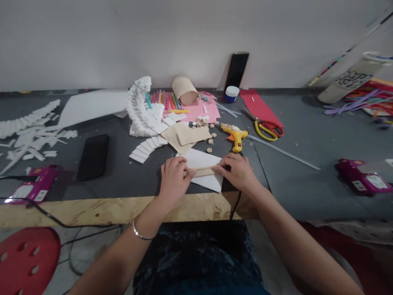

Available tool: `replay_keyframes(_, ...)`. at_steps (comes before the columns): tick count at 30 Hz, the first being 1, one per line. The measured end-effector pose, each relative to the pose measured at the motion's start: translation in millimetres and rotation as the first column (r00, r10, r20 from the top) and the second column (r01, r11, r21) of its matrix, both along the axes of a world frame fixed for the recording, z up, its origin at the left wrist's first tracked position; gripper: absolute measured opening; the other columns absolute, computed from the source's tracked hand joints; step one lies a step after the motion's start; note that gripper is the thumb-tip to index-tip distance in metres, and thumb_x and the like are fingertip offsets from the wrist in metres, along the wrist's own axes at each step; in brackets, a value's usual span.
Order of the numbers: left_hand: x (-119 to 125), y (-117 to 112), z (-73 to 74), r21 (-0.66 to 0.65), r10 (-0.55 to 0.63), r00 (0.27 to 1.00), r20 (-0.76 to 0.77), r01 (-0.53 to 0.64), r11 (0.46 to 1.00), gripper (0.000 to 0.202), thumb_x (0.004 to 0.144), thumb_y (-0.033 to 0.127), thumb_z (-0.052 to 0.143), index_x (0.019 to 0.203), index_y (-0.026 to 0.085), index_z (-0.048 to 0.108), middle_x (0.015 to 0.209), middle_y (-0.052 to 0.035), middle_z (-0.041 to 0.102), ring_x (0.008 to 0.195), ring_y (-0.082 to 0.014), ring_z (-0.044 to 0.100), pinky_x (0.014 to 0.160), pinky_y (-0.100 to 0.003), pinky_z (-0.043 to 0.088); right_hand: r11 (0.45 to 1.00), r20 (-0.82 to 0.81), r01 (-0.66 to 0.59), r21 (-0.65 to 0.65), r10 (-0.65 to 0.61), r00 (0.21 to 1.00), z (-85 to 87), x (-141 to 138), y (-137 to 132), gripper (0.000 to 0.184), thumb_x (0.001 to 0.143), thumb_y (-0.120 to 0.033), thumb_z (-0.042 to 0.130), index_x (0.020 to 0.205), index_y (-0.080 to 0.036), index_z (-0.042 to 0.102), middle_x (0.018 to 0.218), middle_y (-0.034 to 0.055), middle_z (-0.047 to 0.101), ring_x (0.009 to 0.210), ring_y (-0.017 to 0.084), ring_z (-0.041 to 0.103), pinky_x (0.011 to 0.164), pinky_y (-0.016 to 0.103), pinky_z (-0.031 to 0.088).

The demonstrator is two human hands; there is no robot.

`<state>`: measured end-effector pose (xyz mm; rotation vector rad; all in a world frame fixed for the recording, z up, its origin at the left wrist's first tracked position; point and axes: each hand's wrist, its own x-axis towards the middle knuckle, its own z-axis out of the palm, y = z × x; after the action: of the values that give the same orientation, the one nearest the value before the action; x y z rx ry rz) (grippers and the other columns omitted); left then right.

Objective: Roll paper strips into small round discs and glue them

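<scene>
And there, the left hand [173, 178] and right hand [236, 172] had their fingers clamped on either end of a flat wooden strip [199, 172], lying across a smooth white paper sheet [202, 159] above the rough plywood table edge [123, 209], with a glossy yellow glue gun [236, 136] just beyond!

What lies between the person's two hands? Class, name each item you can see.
In the head view, a flat wooden stick lies across a white paper sheet, its ends held by the left hand and right hand.

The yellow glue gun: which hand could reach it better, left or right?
Probably the right hand: it sits just below the yellow glue gun, while the left hand is farther away. Both hold the wooden stick on the white paper.
</scene>
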<state>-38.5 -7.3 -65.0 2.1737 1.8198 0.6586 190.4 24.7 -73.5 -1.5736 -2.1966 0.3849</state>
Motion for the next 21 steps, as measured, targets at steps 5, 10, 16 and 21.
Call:
replay_keyframes(5,-0.3,0.6,-1.3,0.009,0.012,1.0,0.019,-0.012,1.0,0.02,0.085,0.034,0.065,0.073,0.019,0.06,0.115,-0.0058,0.062,0.112,-0.0269,0.05,0.089,-0.043,0.039,1.0,-0.025,0.0,-0.001,0.0,1.0,-0.2,-0.2,0.4,0.026,0.086,-0.041,0.064,0.07,-0.021,0.067,0.081,0.0026,0.064,0.085,0.021,0.058,0.073,0.033,0.03)
replay_keyframes(10,-0.2,0.6,-2.4,0.005,0.026,0.999,0.021,-0.026,1.0,0.02,0.083,0.033,0.067,0.072,0.019,0.059,0.115,-0.0065,0.062,0.111,-0.0276,0.05,0.089,-0.045,0.039,1.0,-0.039,-0.007,0.02,0.008,0.999,-3.7,0.9,0.2,0.028,0.087,-0.043,0.061,0.071,-0.021,0.066,0.082,0.0037,0.064,0.086,0.021,0.058,0.076,0.034,0.031)
replay_keyframes(16,0.9,0.4,-2.4,0.027,0.035,0.999,-0.012,-0.035,0.999,0.019,0.083,0.031,0.068,0.074,0.019,0.056,0.114,-0.0067,0.062,0.111,-0.0271,0.051,0.088,-0.044,0.04,1.0,-0.009,0.003,0.007,-0.003,1.0,-3.3,0.5,-0.2,0.028,0.087,-0.044,0.062,0.071,-0.021,0.066,0.083,0.0032,0.064,0.086,0.022,0.059,0.077,0.035,0.032)
replay_keyframes(21,1.5,1.8,-3.1,0.012,0.049,0.999,-0.007,-0.049,0.999,0.016,0.081,0.028,0.069,0.077,0.019,0.056,0.114,-0.006,0.062,0.11,-0.0267,0.051,0.088,-0.044,0.041,1.0,0.014,0.018,0.017,-0.018,1.0,-0.8,-2.0,-1.0,0.028,0.085,-0.043,0.063,0.07,-0.021,0.064,0.08,0.0024,0.062,0.084,0.021,0.059,0.076,0.034,0.031)
